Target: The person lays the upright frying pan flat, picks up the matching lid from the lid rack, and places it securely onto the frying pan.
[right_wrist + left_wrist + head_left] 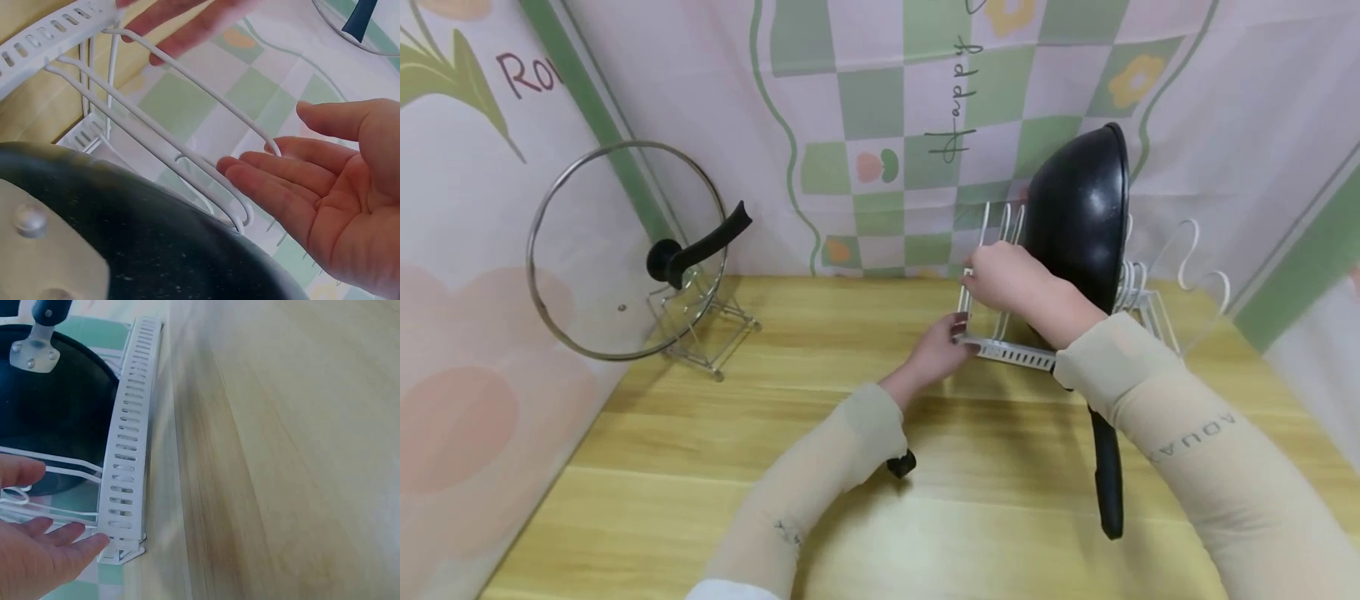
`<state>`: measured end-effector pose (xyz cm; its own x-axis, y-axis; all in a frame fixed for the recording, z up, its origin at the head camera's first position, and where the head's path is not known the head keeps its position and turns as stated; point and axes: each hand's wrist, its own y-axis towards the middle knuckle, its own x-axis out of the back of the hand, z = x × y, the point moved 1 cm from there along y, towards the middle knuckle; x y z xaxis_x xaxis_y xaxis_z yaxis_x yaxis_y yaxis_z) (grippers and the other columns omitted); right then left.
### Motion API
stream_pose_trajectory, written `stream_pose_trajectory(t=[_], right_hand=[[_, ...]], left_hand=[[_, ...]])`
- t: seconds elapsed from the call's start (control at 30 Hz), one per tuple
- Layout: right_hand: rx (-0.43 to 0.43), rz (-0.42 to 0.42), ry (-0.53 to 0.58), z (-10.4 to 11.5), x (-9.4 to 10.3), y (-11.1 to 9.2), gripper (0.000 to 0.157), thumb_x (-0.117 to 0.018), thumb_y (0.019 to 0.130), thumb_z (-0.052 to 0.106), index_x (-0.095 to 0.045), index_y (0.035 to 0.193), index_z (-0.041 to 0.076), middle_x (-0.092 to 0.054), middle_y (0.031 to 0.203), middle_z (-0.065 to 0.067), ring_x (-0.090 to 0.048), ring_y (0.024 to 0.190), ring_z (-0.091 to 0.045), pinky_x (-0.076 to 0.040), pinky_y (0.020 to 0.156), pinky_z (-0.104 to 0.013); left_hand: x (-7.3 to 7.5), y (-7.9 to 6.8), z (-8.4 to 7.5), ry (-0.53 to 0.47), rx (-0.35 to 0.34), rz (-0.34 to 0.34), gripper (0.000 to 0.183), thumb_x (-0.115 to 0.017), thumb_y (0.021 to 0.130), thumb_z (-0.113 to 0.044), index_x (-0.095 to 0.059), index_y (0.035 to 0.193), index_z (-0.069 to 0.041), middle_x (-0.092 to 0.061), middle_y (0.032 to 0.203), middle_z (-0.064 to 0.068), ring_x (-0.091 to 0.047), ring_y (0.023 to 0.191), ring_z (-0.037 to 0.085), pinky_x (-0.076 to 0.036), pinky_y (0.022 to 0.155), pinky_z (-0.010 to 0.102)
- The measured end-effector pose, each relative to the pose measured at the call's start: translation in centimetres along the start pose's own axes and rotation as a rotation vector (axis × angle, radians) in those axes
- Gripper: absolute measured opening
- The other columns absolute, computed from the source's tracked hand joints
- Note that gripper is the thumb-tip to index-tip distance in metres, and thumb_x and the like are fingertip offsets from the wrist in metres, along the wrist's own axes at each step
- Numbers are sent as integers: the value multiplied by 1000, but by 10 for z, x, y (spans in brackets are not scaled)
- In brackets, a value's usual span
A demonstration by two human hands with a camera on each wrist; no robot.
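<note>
A white wire pan rack (1015, 355) with a slotted front rail stands at the back right. A black wok (1078, 217) is upright on edge in it, its black handle (1107, 475) pointing toward me. With fingers extended, my left hand (943, 346) is at the left end of the rack; the left wrist view shows its fingertips (97, 540) by the slotted rail, thumb apart. My right hand (1011, 271) is left of the wok. In the right wrist view its fingers (300, 153) lie against the leftmost wire divider (206, 87), thumb spread away.
At the left, a glass lid (602, 250) with a black handle (711, 246) leans upright in a small wire stand (715, 321). A black handle-like end (901, 463) shows beside my left sleeve, the rest hidden. Printed curtains (865, 92) stand behind the wooden table (700, 483).
</note>
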<state>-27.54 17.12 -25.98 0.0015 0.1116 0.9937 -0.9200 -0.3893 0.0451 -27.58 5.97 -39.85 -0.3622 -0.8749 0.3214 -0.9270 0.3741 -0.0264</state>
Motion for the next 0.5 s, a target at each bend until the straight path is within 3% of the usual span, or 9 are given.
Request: stream_pose_trajectory(t=[0.17, 0.23, 0.3, 0.4, 0.5], right_hand=[[23, 19, -7, 2, -4, -6, 40, -59, 103, 15, -59, 134, -11, -67, 117, -33, -68, 99, -44, -57, 83, -54], [22, 22, 0, 3, -4, -8, 44, -59, 103, 16, -55, 137, -12, -67, 115, -32, -69, 90, -41, -57, 79, -51], [13, 25, 7, 4, -3, -10, 46, -58, 104, 17, -53, 140, -12, -69, 106, -30, -66, 75, -33, -55, 73, -46], [-8, 38, 18, 2, -2, -15, 49, -56, 106, 18, -49, 144, -12, -67, 84, -22, -51, 52, -20, -49, 59, -38], [-12, 41, 29, -1, 0, -21, 49, -54, 107, 20, -48, 145, -10, -57, 65, -13, -37, 44, -14, -42, 50, -32]], left_hand=[[-1, -1, -2, 3, 6, -4, 65, -66, 96, -7, -38, 155, -3, -47, 154, 18, -49, 138, 33, -46, 110, 40], [-1, -2, -3, 4, 4, 0, 67, -67, 96, -8, -38, 156, -4, -46, 154, 18, -48, 139, 33, -45, 111, 40], [0, -4, -2, 6, -2, 10, 68, -66, 97, -9, -36, 157, -6, -45, 156, 17, -46, 140, 34, -44, 112, 41], [2, -7, -2, 7, -18, 30, 69, -65, 97, -8, -34, 159, -7, -42, 158, 17, -45, 141, 36, -42, 114, 42], [4, -10, -1, 4, -41, 59, 71, -64, 97, -7, -31, 160, -6, -41, 158, 17, -45, 141, 38, -41, 114, 41]])
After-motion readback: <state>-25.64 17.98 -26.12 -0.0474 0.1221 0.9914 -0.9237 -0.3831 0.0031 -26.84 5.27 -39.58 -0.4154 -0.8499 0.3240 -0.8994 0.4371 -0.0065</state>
